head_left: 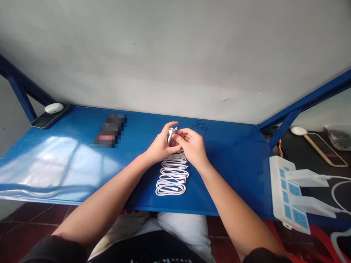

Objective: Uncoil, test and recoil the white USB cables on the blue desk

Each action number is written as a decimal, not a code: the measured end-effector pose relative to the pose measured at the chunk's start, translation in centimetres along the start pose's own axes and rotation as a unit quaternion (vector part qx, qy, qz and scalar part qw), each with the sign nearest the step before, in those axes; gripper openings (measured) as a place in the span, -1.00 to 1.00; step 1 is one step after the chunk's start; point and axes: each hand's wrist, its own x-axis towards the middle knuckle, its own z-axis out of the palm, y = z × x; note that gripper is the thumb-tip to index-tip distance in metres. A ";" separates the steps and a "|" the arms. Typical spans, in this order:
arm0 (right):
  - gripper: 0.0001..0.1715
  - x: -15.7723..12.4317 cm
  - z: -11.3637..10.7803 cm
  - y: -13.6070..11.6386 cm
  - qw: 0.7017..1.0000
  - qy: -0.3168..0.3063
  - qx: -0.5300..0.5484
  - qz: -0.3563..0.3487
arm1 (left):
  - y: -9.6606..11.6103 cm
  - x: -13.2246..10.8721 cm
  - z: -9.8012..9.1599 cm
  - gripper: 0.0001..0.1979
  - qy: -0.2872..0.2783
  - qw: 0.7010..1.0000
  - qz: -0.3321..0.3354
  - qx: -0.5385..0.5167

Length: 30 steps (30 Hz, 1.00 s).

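Grey wall filled the top of the view, rising behind a blue-painted metal table with angled blue steel braces at either end. Below the table's front edge were dark red floor tiles and the person's lap in light grey trousers. Bare forearms ran in from black sleeves toward the table's middle.

On the far right, a white power strip with blue panels lay across the table's corner, with two white chargers plugged into it and a tiny red light glowing at its end. Beyond it, on a darker surface, lay a tan-edged phone. On the table's far left corner lay a dark phone with a white oval object on it. A pixelated, unreadable object lay between there and the hands.

A neat column of coiled white cables lay on the table, directly below both hands. Above its top end, the left hand clenched a small folded white piece between thumb and fingers. The right hand met it from the other side, but whether it gripped or only touched could not be told.
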 end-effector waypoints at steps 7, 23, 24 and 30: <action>-0.85 -0.3 -0.1 -0.7 0.992 0.030 -0.116 -0.029 | 0.1 0.1 -0.2 -0.13 -0.022 0.999 -0.018 0.018; -0.53 0.3 -0.1 0.0 0.998 0.004 0.054 0.019 | -0.4 0.7 0.2 -0.53 -0.025 0.949 -0.150 -0.277; -0.51 0.4 -0.1 -0.1 0.998 0.000 0.059 0.026 | -0.3 0.8 0.2 -0.55 -0.025 0.949 -0.148 -0.277; -0.54 0.6 -0.9 -0.4 0.997 -0.017 0.038 0.059 | 0.8 0.8 -0.2 -0.50 -0.007 0.931 -0.154 -0.332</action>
